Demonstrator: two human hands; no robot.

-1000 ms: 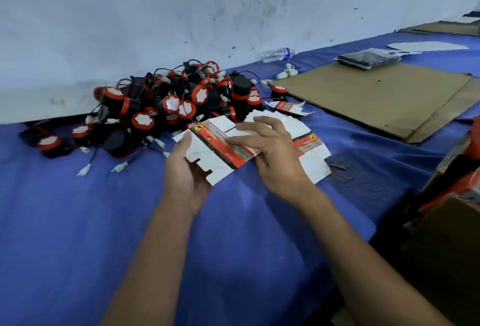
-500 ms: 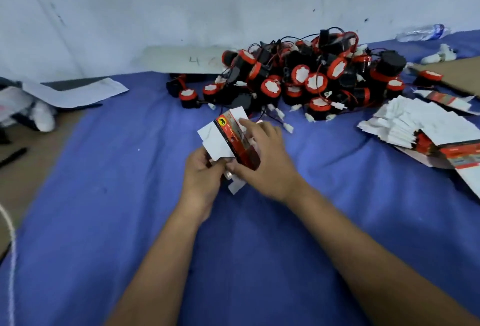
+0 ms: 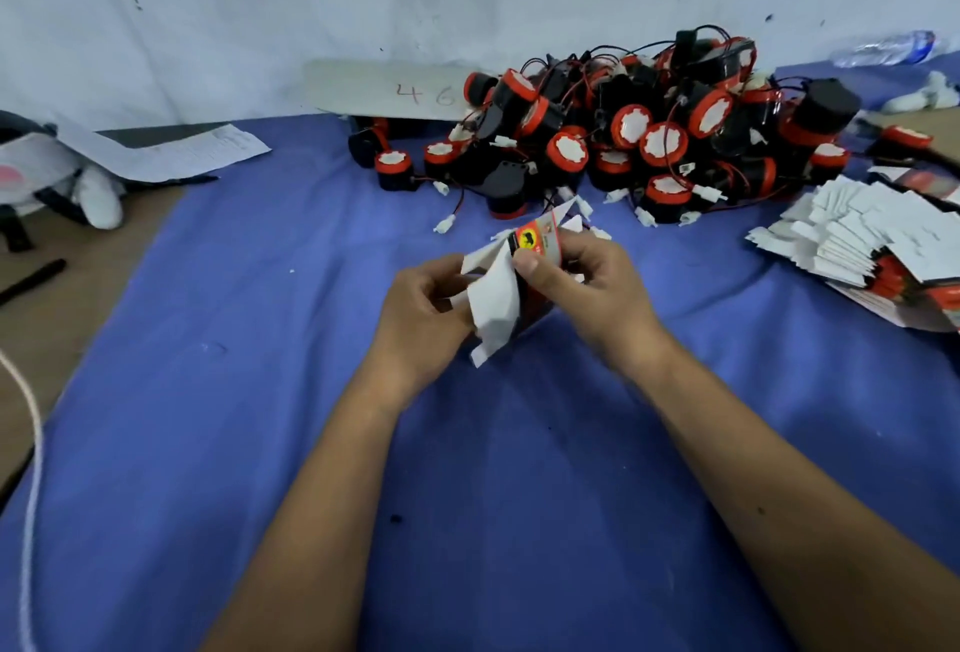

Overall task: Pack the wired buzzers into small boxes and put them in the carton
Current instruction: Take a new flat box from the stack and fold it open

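Both hands hold one small box (image 3: 506, 287), a half-folded red, black and white carton blank, above the blue cloth. My left hand (image 3: 423, 321) pinches its white flaps on the left. My right hand (image 3: 587, 290) grips the printed red side, thumb on top. A pile of black-and-red wired buzzers (image 3: 634, 142) with white connectors lies just beyond the hands against the wall. A stack of flat box blanks (image 3: 857, 235) lies at the right. The carton is out of view.
A blue cloth (image 3: 260, 391) covers the work surface. Papers (image 3: 171, 152) and a grey-white object (image 3: 52, 178) lie at the far left, with a black pen (image 3: 31, 277) and a white cord (image 3: 28, 443). A plastic bottle (image 3: 883, 48) lies at the back right.
The box blank was lifted off the flat stack and brought in front of the buzzers. It has gone from flat to partly folded between both hands. The view swung left.
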